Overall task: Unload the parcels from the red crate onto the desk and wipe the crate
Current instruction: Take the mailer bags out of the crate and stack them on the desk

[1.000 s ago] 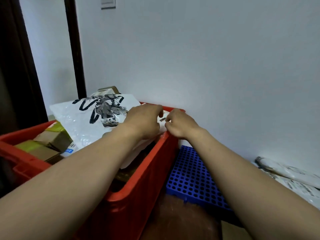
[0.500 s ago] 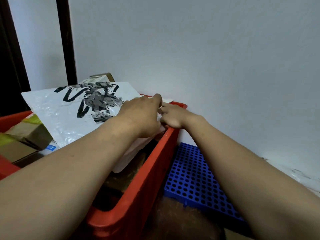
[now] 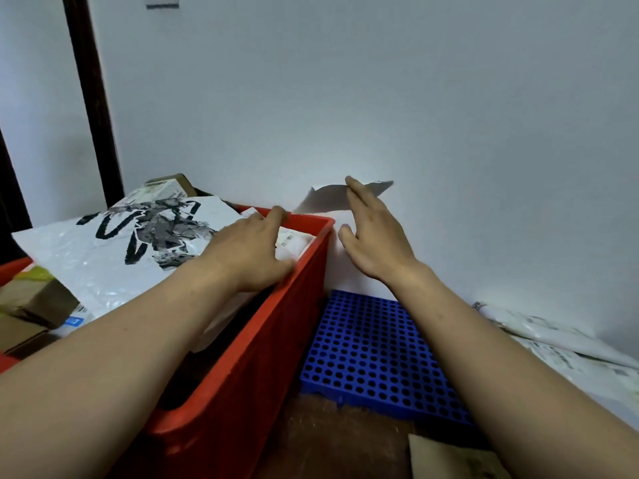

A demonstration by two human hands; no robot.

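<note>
The red crate [image 3: 276, 326] stands at the left, filled with parcels. On top lies a large white mailer with a black print [image 3: 114, 243]; brown and green boxes [image 3: 38, 302] sit at its left. My left hand [image 3: 252, 247] rests palm down on a small white labelled parcel [image 3: 294, 242] in the crate's far right corner. My right hand [image 3: 373, 236] is raised outside the crate by the wall, fingers straight and thumb spread. A white paper slip [image 3: 325, 200] hangs in the air at its fingertips; I cannot tell whether the fingers still hold it.
A blue perforated plastic mat [image 3: 373, 354] lies right of the crate against the white wall. White mailer bags [image 3: 553, 344] lie at the far right. A brown surface [image 3: 332, 440] and a cardboard corner [image 3: 449, 459] show below. A dark door frame [image 3: 91, 98] rises behind the crate.
Both hands were pinching at the parcel's label in the crate corner. My right hand has since lifted up and right, with a white slip now off the parcel. My left hand stayed.
</note>
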